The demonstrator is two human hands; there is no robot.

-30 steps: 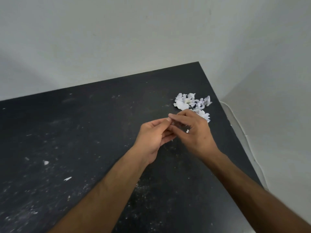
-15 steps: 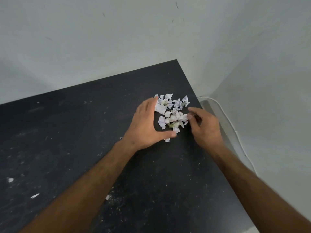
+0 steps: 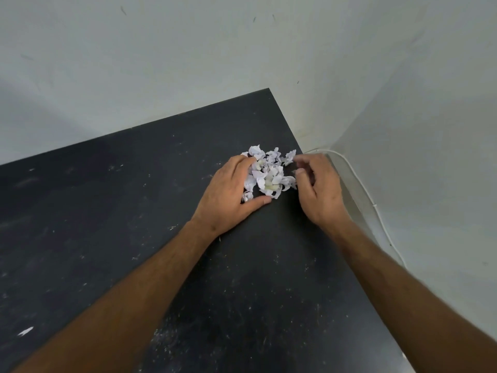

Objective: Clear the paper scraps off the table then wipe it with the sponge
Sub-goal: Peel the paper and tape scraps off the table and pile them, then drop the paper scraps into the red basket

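The black table (image 3: 113, 211) fills most of the view as before, with its far right corner near the wall. Half a second ago the two hands stood a little apart from the pile of paper scraps (image 3: 269, 173); now they have closed in on it from both sides. The pile lies near the right edge of the table, close to the far corner. The left hand (image 3: 228, 195) lies on the table, its fingers curved against the left side of the pile and its thumb stretched under the near side. The right hand (image 3: 320, 187) hovers at the right side with fingers loosely bent; whether it touches a scrap I cannot tell. The left fingertips are hidden behind the scraps. One small white scrap (image 3: 25, 331) lies far left, well apart. The sponge is not in view.
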